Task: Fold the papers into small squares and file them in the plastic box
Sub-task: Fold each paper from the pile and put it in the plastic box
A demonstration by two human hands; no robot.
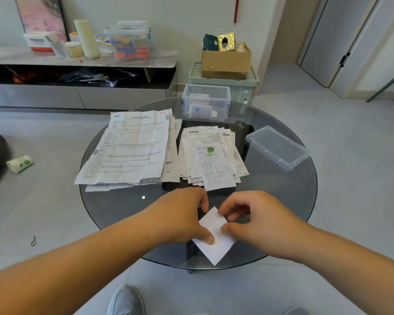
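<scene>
Head view, lower centre: left hand (180, 214) and right hand (259, 220) grips pinch white folded paper square (217, 247) on grey glass surface (123, 212).

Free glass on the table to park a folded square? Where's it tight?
Bare glass on the table: front-left, between the large paper stack and the left hand; front-right, between the lid, the right hand and the rim. Crowded: middle and far side, with small paper stack, plastic box and lid close together. Both hands hold the folded paper.
</scene>
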